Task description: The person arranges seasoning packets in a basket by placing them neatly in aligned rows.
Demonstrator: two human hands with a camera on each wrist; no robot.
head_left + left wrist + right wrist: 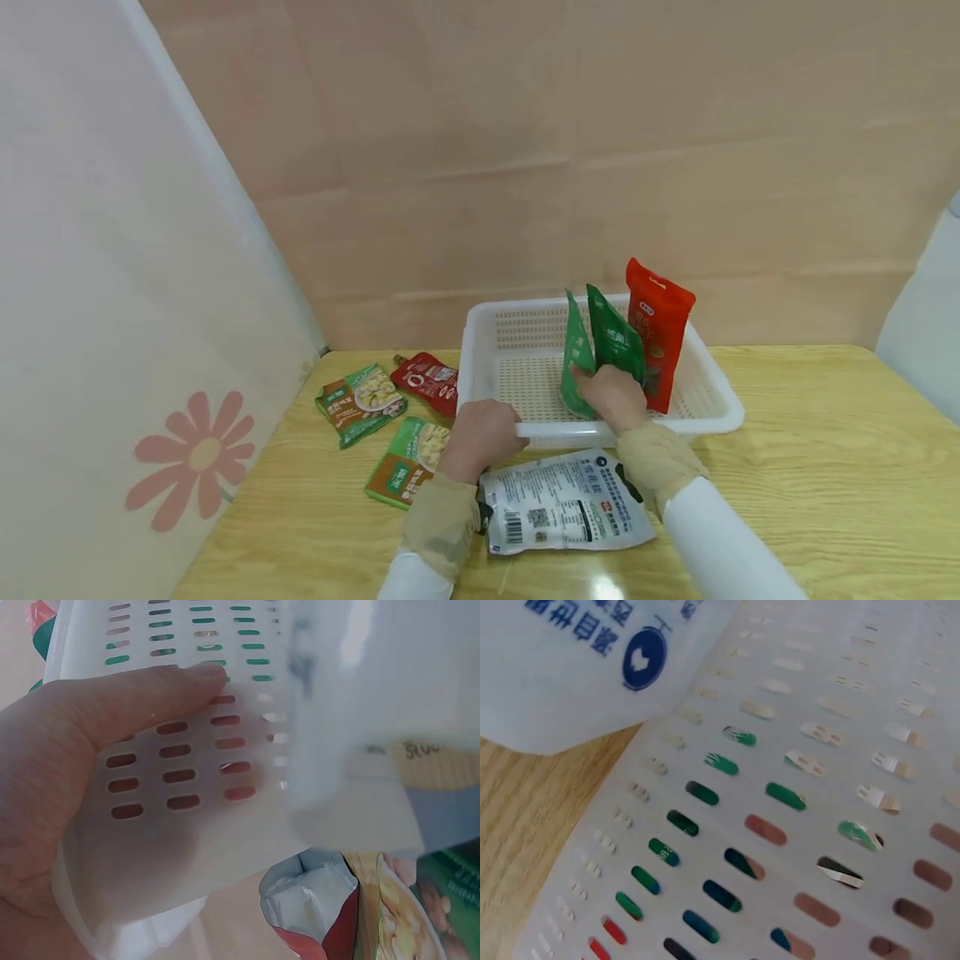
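Note:
A white plastic basket with slotted walls stands at the back of the table. My left hand grips its front left corner; in the left wrist view the thumb lies along the slotted wall. Reaching over the front rim, my right hand holds a light green pouch upright inside. A dark green pouch leans just behind that hand, and a red pouch stands to its right. From the right wrist, green, red and skin tones show through the basket wall.
A silver-white printed bag lies flat in front of the basket, between my forearms. Left of the basket are two green food packets and a red spouted pouch. A flower-printed panel borders the left side.

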